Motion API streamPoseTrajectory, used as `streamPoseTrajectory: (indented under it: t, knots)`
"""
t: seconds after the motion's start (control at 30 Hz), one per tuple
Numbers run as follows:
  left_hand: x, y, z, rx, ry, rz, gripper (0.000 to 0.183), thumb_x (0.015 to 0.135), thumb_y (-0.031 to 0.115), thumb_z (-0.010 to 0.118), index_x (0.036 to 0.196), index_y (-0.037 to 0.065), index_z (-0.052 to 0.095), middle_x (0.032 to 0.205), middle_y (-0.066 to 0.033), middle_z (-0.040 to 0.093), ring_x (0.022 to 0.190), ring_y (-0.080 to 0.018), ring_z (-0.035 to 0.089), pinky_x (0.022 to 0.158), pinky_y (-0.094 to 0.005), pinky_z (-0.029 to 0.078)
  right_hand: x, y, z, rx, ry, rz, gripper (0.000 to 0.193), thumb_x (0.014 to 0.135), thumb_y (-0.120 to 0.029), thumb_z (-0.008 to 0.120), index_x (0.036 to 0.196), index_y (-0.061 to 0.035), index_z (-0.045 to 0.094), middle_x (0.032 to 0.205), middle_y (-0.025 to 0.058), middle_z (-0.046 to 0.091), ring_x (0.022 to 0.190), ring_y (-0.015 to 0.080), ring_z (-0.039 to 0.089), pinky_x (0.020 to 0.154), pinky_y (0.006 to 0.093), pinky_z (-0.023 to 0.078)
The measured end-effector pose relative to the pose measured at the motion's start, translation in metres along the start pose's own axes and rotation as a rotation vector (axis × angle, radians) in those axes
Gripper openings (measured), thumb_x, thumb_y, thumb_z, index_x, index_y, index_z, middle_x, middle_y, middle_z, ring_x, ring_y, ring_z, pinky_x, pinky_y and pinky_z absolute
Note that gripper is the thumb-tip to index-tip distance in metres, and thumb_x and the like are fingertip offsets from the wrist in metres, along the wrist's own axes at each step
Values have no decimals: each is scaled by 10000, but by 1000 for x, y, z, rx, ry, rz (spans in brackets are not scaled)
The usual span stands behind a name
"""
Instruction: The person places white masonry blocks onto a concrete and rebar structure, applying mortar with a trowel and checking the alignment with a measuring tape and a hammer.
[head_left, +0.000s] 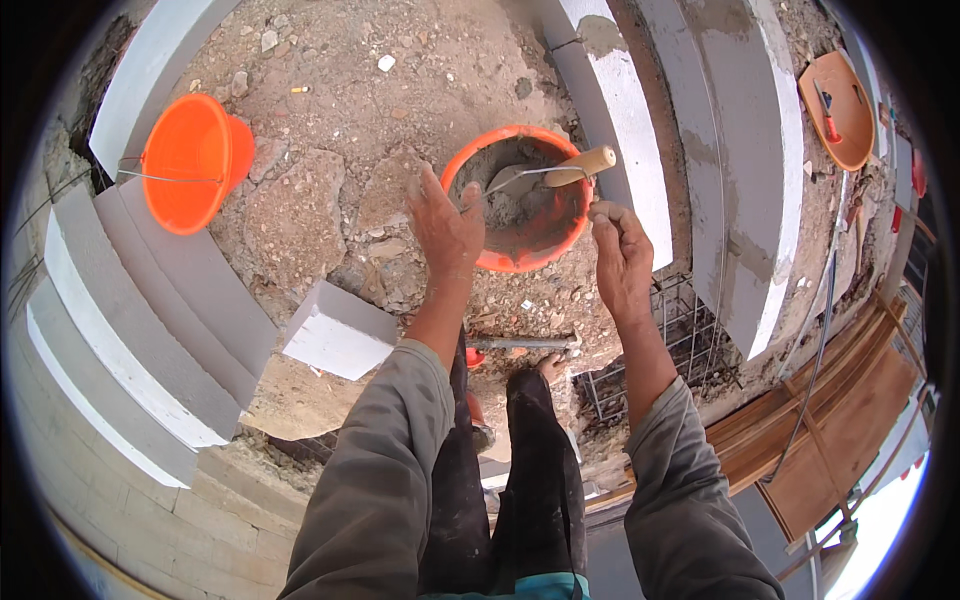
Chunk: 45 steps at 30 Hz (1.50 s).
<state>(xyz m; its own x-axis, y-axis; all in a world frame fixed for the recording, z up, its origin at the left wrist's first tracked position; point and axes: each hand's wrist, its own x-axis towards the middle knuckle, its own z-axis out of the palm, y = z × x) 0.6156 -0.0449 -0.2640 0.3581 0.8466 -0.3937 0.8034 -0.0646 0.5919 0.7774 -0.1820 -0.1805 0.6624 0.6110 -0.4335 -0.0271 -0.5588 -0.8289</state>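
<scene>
An orange bucket (515, 262) with wet grey mortar (515, 205) inside stands on the rubble ground ahead of me. Across its mouth lies a trowel (580, 167), its wooden handle jutting over the far right rim and its blade end down at the mortar. My left hand (445, 228) is at the bucket's left rim, fingers stretched and thumb apart; whether the palm touches the rim I cannot tell. Close to the right rim, below the trowel handle, my right hand (622, 258) has its fingers curled in a pinch. What sits between those fingertips is too small to name.
A second orange bucket (185, 165) with a wire handle stands at left, by stacked grey-white blocks (140, 310). One loose block (340, 330) lies near my left forearm. Long blocks (610, 130) line the right, beside a wire cage (690, 330). Farther right are an orange tray (845, 110) and planks (810, 400).
</scene>
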Motion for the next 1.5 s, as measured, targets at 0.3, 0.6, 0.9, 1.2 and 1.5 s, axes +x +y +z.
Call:
streamPoseTrajectory:
  t: [0.3,0.6,0.9,1.2,1.5]
  knots:
    - [-14,21,-22,48,-252,516,486,920,247,597,1378,97,532,1483,-232,376,1394,-422,318,1128,-536,285,86,47,-21,-460,-61,-250,248,881,-157,635,1088,-24,603,1096,162,612,974,363,634,862,453,508]
    - [-83,-5,-25,31,-179,293,617,871,303,677,1388,21,493,1521,-247,302,1420,-407,250,1154,-516,223,14,61,-17,-1029,-756,59,321,866,-107,584,1171,-23,527,1045,210,643,961,384,668,825,486,527]
    - [5,-31,-4,-63,-244,-15,144,836,29,607,974,-13,614,877,-148,591,825,-306,601,778,-435,473,-19,51,-5,-614,-367,113,555,874,-109,552,1394,-32,370,1054,262,619,870,435,659,770,528,526]
    - [-26,-29,-3,-13,-313,223,250,791,-12,594,1040,-36,601,877,-171,569,819,-333,589,763,-427,466,-67,89,-12,-532,-434,63,582,841,-88,602,1389,1,426,1004,231,634,833,377,675,735,451,551]
    - [-43,-11,4,23,-482,222,264,818,7,608,1078,-44,600,891,-155,574,860,-305,609,798,-392,476,-99,121,58,501,-341,480,524,857,-183,673,1335,-16,538,962,97,649,791,150,619,715,316,511]
